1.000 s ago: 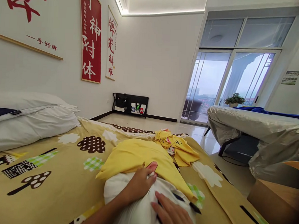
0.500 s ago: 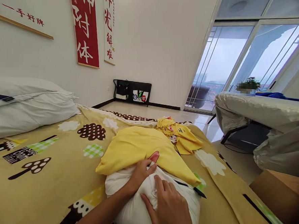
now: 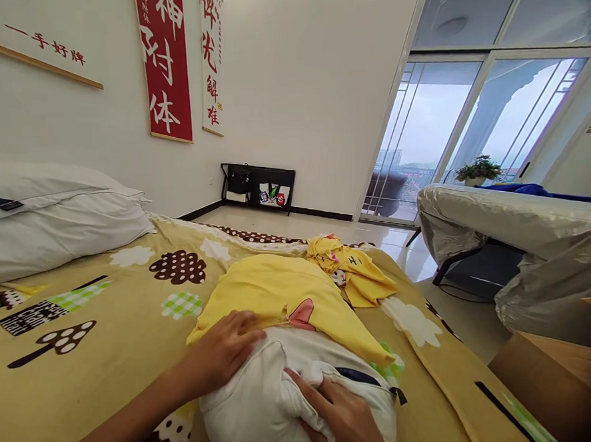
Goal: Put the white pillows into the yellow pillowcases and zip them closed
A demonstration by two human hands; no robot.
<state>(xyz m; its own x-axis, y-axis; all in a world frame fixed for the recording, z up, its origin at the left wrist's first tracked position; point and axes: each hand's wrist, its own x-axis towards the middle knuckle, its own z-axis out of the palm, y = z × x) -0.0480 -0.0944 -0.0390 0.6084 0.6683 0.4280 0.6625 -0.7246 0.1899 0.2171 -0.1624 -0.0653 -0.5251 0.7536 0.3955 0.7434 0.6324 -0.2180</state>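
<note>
A white pillow (image 3: pixel 248 411) lies on the bed in front of me, its far part inside a yellow pillowcase (image 3: pixel 262 282) with a pink shape near the opening. My left hand (image 3: pixel 222 353) is at the left of that opening, fingers bent over the yellow edge where it meets the white fabric; the thumb is hidden. My right hand (image 3: pixel 346 417) grips bunched white fabric at the near right of the pillow. Beside it shows a dark strip (image 3: pixel 359 376) on the pillow.
A crumpled yellow cloth (image 3: pixel 355 268) lies beyond the pillowcase on the patterned bedspread (image 3: pixel 132 344). White pillows (image 3: pixel 69 227) are stacked at the left. To the right stand a cardboard box (image 3: pixel 551 370) and a plastic-covered piece of furniture (image 3: pixel 516 218).
My left hand has moved left from the middle of the opening, uncovering the pink shape. My right hand has moved down and nearer, its fingers now sunk in the white fabric, which bulges more.
</note>
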